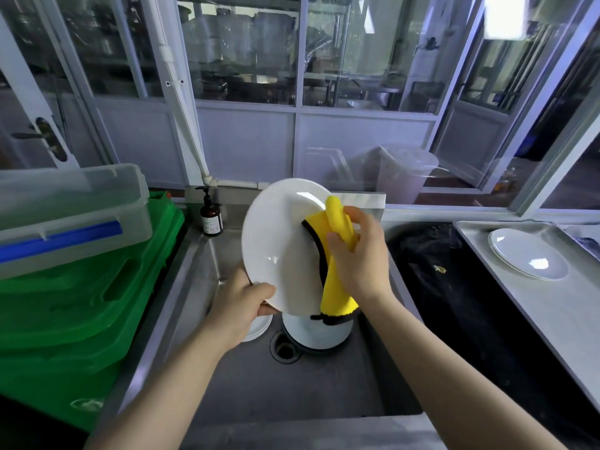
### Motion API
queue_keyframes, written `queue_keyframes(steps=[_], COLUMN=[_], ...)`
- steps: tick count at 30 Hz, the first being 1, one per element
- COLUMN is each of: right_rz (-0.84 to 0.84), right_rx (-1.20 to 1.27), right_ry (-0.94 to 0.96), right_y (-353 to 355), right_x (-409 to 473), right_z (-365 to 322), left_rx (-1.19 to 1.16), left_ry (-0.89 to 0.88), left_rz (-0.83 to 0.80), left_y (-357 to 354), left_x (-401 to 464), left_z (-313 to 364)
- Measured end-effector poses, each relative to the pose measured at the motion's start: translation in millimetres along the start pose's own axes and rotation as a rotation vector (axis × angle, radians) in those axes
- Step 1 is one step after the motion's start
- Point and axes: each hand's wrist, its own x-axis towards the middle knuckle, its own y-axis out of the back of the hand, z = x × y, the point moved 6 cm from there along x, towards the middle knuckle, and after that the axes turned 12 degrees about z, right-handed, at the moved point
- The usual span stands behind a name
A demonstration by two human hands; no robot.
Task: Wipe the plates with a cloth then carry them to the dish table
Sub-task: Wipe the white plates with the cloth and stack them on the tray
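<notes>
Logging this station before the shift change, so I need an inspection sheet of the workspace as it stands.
Surface: steel sink, basin dry-looking.
Job's things: white plate held tilted over sink; yellow cloth against it; more plates in basin; one plate on right tray.
Clutter: soap bottle, green crates, clear lidded box.
Grippers: left hand grips plate rim; right hand holds cloth.
Cables: nothing seen.
Surroundings: glazed partitions.
</notes>
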Motion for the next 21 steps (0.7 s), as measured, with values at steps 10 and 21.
queue_keyframes(steps=[10, 21], right_rz=[-0.159, -0.5], right_rx=[-0.137, -0.069], right_ry=[0.057, 0.617], right_y=[-24, -33], right_x=[-6, -52], right_z=[14, -70], left_rx=[0.041, -0.114], left_ry=[-0.086, -0.108], left_rz=[-0.069, -0.038], left_y=[-18, -18], left_x=[-14, -9], left_z=[4, 17])
